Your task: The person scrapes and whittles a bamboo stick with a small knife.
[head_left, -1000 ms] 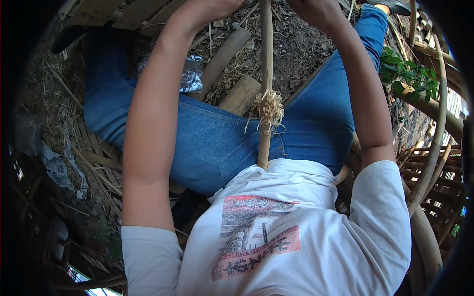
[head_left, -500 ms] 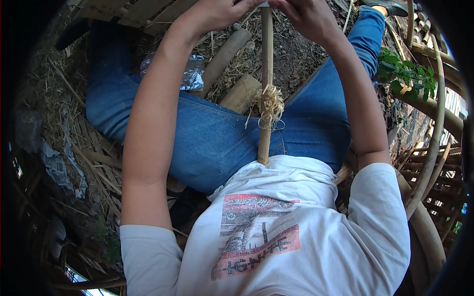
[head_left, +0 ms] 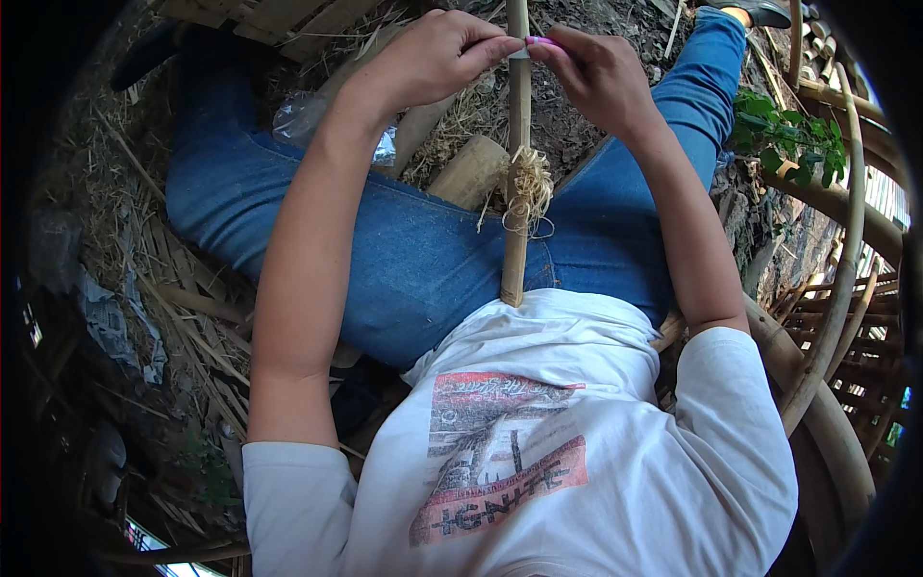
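A bamboo stick (head_left: 519,106) runs from my waist out between my legs, its lower end resting against my shirt. Across its far part lies a small pink-handled knife (head_left: 544,41), its pale blade against the wood. My right hand (head_left: 601,77) pinches the pink handle between thumb and fingers. My left hand (head_left: 437,58) pinches the blade's other end, thumb and forefinger meeting at the stick. A bunch of curled shavings (head_left: 529,192) clings to the stick nearer my waist.
Cut bamboo pieces (head_left: 469,173) lie between my legs. Crumpled clear plastic (head_left: 300,117) sits by my left thigh. Straw and soil cover the ground. Curved bamboo poles (head_left: 851,231) and a leafy green plant (head_left: 793,139) stand at the right.
Both hands have come down along the stick toward my body, bringing the pink knife into clear view. The stick and shavings have shifted slightly toward me.
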`<state>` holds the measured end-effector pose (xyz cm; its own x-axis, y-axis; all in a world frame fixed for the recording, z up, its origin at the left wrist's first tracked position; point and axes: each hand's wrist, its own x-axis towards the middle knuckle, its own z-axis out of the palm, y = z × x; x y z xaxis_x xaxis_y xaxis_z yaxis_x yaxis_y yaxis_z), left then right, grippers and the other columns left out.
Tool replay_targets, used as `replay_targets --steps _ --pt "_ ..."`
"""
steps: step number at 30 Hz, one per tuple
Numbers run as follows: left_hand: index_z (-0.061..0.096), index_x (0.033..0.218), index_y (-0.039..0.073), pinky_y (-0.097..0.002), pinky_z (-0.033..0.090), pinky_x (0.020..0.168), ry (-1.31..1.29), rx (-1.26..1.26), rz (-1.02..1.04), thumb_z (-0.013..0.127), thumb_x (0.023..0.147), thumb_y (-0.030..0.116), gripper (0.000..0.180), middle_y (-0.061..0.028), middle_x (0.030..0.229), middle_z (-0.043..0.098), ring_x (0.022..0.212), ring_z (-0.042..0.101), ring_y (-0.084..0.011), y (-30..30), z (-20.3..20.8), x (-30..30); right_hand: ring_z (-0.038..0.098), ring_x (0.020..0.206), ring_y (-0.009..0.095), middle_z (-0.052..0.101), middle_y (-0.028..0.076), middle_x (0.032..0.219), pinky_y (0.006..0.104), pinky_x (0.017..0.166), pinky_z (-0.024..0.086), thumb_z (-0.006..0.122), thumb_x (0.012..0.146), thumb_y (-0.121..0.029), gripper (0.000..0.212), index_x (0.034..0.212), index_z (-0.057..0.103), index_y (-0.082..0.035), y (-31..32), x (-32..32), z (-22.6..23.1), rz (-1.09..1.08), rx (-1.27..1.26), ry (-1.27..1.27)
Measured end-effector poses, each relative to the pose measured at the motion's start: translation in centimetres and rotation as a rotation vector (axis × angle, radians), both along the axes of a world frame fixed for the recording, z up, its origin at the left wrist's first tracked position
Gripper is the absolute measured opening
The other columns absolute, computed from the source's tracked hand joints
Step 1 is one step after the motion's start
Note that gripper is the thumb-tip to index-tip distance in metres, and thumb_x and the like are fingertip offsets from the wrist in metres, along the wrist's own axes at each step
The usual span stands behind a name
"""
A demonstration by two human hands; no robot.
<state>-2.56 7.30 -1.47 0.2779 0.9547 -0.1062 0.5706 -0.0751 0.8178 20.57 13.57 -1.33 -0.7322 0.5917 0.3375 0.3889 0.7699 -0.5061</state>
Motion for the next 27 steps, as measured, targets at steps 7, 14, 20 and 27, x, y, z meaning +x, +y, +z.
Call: replay_targets --steps 7,14,20,27 --pt "0.075 0.104 0.001 -0.0336 0.038 0.054 -0.108 0.216 0.023 0.063 0.102 0.025 0.027 -0.0080 0.059 0.051 0.055 0.044 -0.0103 -2.5 -0.2 1.6 0.064 0.062 0.036 0.063 0.014 0.066 0.0462 0.057 0.049 0.066 0.097 -0.037 0.027 0.097 0.073 -0.011 -2.5 0.8 0.4 -0.043 -0.048 -0.074" --pt "0.077 0.103 0.011 -0.0433 0.046 0.061 0.040 0.108 0.072 0.064 0.099 0.032 0.026 -0.0156 0.064 0.061 0.060 0.061 -0.0335 -4.2 0.5 2.0 0.064 0.062 0.037 0.063 0.013 0.065 0.0473 0.056 0.049 0.066 0.097 -0.036 0.026 0.089 0.070 -0.011 -3.7 0.9 0.8 -0.047 0.001 -0.058" --pt "0.076 0.101 0.008 -0.0415 0.044 0.058 0.023 0.101 0.074 0.063 0.100 0.031 0.026 -0.0166 0.063 0.058 0.057 0.057 -0.0318 -4.0 1.3 1.7 0.064 0.061 0.036 0.062 0.013 0.063 0.0462 0.056 0.049 0.066 0.097 -0.035 0.026 0.091 0.071 -0.010 -3.8 0.6 1.4 -0.048 -0.115 -0.062" --pt "0.075 0.107 0.005 -0.0381 0.042 0.056 0.013 0.054 0.049 0.062 0.101 0.030 0.029 -0.0154 0.062 0.058 0.053 0.050 -0.0226 -0.9 2.1 0.4 0.063 0.059 0.034 0.061 0.012 0.062 0.0443 0.056 0.049 0.064 0.098 -0.035 0.026 0.097 0.074 -0.011 -0.3 -0.3 1.3 -0.015 -0.102 -0.044"
